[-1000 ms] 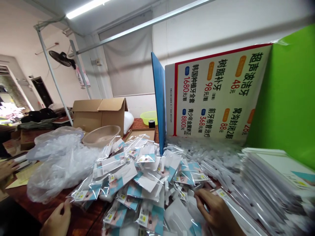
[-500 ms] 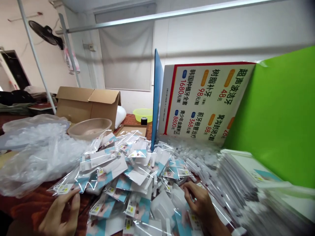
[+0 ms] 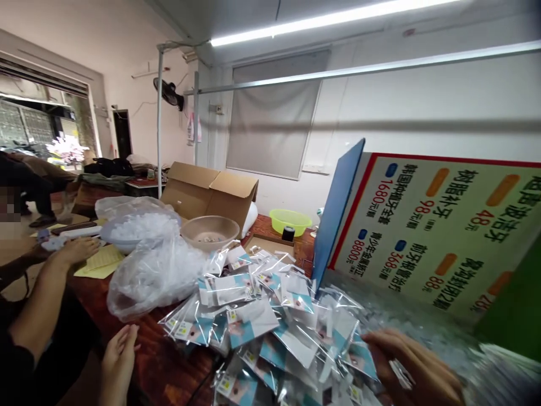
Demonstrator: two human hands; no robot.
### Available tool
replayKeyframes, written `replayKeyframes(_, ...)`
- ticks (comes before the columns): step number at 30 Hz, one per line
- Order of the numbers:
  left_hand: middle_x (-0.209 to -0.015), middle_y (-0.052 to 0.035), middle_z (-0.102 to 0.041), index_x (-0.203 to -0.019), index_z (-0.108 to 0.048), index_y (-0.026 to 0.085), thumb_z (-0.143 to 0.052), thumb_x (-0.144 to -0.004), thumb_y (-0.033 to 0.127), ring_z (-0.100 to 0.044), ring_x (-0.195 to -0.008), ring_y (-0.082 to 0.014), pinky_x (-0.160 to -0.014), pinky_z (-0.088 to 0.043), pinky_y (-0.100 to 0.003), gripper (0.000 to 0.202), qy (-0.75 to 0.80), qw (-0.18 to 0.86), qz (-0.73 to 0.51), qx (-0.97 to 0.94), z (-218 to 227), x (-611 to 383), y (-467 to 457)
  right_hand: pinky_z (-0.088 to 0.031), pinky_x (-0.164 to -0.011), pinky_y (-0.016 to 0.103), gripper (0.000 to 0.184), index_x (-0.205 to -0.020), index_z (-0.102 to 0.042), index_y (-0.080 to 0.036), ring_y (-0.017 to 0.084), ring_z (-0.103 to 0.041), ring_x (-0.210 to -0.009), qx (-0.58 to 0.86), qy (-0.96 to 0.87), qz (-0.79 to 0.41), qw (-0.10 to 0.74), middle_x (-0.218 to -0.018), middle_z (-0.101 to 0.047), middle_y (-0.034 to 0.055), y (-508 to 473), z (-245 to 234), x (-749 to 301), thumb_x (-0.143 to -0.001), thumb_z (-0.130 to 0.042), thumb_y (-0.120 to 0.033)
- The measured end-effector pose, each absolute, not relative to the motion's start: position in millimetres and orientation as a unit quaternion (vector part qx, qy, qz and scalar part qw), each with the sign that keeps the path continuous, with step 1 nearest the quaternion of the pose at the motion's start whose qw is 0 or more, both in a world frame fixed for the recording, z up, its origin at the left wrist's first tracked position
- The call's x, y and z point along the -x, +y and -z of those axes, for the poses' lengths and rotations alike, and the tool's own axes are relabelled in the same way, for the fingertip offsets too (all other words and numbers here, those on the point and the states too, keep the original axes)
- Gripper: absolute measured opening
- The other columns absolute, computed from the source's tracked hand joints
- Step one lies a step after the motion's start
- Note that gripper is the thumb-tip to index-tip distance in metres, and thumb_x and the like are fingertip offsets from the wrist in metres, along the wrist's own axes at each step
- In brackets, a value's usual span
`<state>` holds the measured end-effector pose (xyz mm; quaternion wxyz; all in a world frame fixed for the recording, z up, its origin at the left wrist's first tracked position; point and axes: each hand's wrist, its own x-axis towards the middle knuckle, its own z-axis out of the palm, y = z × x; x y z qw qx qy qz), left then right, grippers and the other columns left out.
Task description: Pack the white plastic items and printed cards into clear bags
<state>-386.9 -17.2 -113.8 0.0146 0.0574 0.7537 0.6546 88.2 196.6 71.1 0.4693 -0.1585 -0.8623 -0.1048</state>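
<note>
My left hand [image 3: 119,358] is over the table's front edge, left of the pile. Its fingers are loosely extended, and it holds nothing I can see. My right hand [image 3: 412,363] is over the right side of the pile, blurred by motion. A clear, shiny bit [image 3: 401,373] shows among its fingers; I cannot tell whether it is held or behind them. Between my hands lies a heap of clear packets with blue-and-white printed cards [image 3: 253,321]. Just left of my right fingertips lies one such packet [image 3: 360,361].
A bag of white plastic pieces [image 3: 147,282], a beige basin [image 3: 210,232] and a cardboard box [image 3: 211,192] stand behind the heap. A printed board [image 3: 418,225] rises at right, beside blurred stacked cards [image 3: 507,369]. At left, another person's hand [image 3: 78,250] reaches near yellow paper [image 3: 101,262].
The view has swung left and up, bringing another person's arms into sight. My right hand has shifted rightward in view and blurred. My left hand has come away from the packet edge.
</note>
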Motion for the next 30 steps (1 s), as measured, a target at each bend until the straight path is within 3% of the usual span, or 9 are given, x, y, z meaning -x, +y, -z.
replayKeyframes(2,-0.098,-0.0120,-0.072,-0.095,-0.060,0.018,-0.051,-0.075,0.046,-0.072,-0.093,-0.0286,-0.081,-0.061,-0.039,0.036,0.775,0.008,-0.628,-0.065,112.4,404.3,-4.9,-0.054,-0.061,0.028,0.012,-0.097,-0.064,-0.025,0.018,-0.070,-0.066,0.141,-0.887,0.058,0.435,-0.078,-0.074,0.0034,192.0,-98.8,-41.3,-0.093,-0.055,-0.019)
replayKeyframes(5,-0.083,-0.0122,-0.071,-0.083,-0.059,0.020,-0.054,-0.069,0.030,-0.071,-0.093,-0.0359,-0.090,-0.056,-0.049,0.018,0.817,-0.017,-0.573,-0.056,114.3,427.5,8.8,-0.049,-0.059,0.027,0.019,-0.088,-0.063,-0.022,0.016,-0.065,-0.064,0.150,-0.931,-0.006,0.331,-0.077,-0.071,0.0035,191.3,-124.0,34.0,-0.098,-0.047,-0.021)
replayKeyframes(8,-0.081,-0.0162,-0.069,-0.080,-0.057,0.020,-0.050,-0.073,0.030,-0.069,-0.092,-0.0415,-0.090,-0.053,-0.055,0.014,0.849,-0.058,-0.523,-0.046,119.0,437.2,14.2,-0.046,-0.064,0.029,0.019,-0.089,-0.064,-0.020,0.017,-0.065,-0.072,0.153,-0.961,0.002,0.229,-0.085,-0.073,0.0049,194.3,-133.1,106.1,-0.098,-0.048,-0.018)
replayKeyframes(13,-0.092,-0.0152,-0.072,-0.070,-0.059,0.022,-0.042,-0.082,0.027,-0.069,-0.092,-0.0325,-0.092,-0.051,-0.042,0.021,0.866,-0.090,-0.475,-0.125,131.2,431.1,14.8,-0.042,-0.066,0.027,0.017,-0.088,-0.067,-0.020,0.017,-0.068,-0.079,0.130,-0.981,0.065,0.127,-0.090,-0.075,0.0044,211.2,-131.1,213.5,-0.095,-0.051,-0.018)
replayKeyframes(17,-0.101,-0.0158,-0.074,-0.078,-0.068,0.019,-0.041,-0.085,0.024,-0.070,-0.096,-0.0317,-0.089,-0.052,-0.039,0.028,0.882,-0.088,-0.440,-0.144,143.7,434.0,15.6,-0.048,-0.071,0.029,0.015,-0.090,-0.071,-0.017,0.020,-0.069,-0.086,0.137,-0.983,0.083,0.087,-0.096,-0.076,0.0081,240.2,-120.1,298.5,-0.093,-0.056,-0.017)
replayKeyframes(23,-0.116,-0.0170,-0.074,-0.092,-0.075,0.016,-0.043,-0.087,0.024,-0.070,-0.103,-0.0331,-0.091,-0.052,-0.040,0.033,0.898,-0.069,-0.414,-0.135,155.3,440.1,13.8,-0.051,-0.100,0.051,0.026,-0.113,-0.067,-0.016,0.026,-0.063,-0.115,0.186,-0.974,0.117,0.047,-0.121,-0.068,0.0081,281.4,-80.3,401.4,-0.096,-0.064,-0.035)
replayKeyframes(26,-0.121,-0.0168,-0.073,-0.096,-0.076,0.015,-0.041,-0.089,0.026,-0.069,-0.107,-0.0332,-0.092,-0.053,-0.039,0.037,0.900,-0.066,-0.409,-0.136,163.1,440.6,15.0,-0.052,-0.100,0.052,0.029,-0.118,-0.065,-0.017,0.027,-0.063,-0.116,0.205,-0.971,0.123,0.023,-0.125,-0.066,0.0088,294.4,-56.7,433.2,-0.096,-0.065,-0.035)
replayKeyframes(30,-0.124,-0.0153,-0.073,-0.101,-0.077,0.015,-0.041,-0.091,0.029,-0.072,-0.101,-0.0291,-0.084,-0.056,-0.033,0.040,0.911,-0.116,-0.385,-0.091,182.6,443.1,23.6,-0.055,-0.096,0.050,0.030,-0.120,-0.064,-0.017,0.025,-0.065,-0.111,0.216,-0.969,0.119,0.005,-0.124,-0.067,0.0086,306.6,-29.9,458.8,-0.096,-0.065,-0.034)
